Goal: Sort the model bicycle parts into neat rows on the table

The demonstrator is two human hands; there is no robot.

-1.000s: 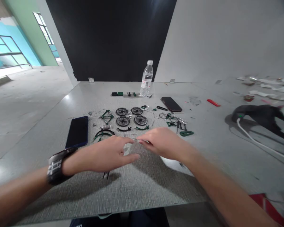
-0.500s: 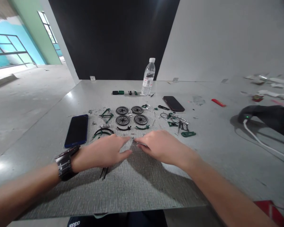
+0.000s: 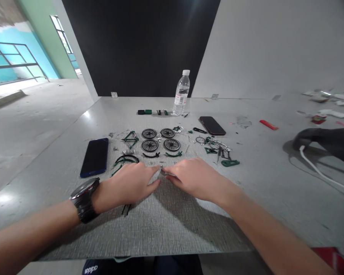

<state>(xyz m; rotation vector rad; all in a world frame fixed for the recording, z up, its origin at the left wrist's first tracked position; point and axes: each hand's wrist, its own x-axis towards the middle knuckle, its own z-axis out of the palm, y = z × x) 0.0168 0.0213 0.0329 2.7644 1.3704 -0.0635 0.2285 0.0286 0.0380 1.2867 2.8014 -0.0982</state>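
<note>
My left hand (image 3: 134, 181), with a black watch (image 3: 85, 199) on its wrist, lies low over the table with index finger and thumb apart and nothing between them. Opposite it, my right hand (image 3: 196, 177) rests with its index finger stretched to a tiny metal part (image 3: 161, 167) on the table. Its thumb sits apart below, and the other fingers are mostly hidden. The two index fingertips almost meet at this part. Just beyond lie small silver pieces (image 3: 161, 162), a black curved mudguard piece (image 3: 151, 155) and a green one (image 3: 173, 154).
Several small spoked wheels (image 3: 150, 145) and a green bicycle frame (image 3: 130, 139) lie ahead. A blue phone (image 3: 94, 157) is at left, a dark phone (image 3: 212, 125) at right. A water bottle (image 3: 181, 93) stands behind. Loose green and silver parts (image 3: 215, 144) lie to the right.
The view has shifted slightly, so the table and parts sit a little further right. My left wrist has turned a little, showing more of the watch face. Both fingertips stay at the same tiny part.
</note>
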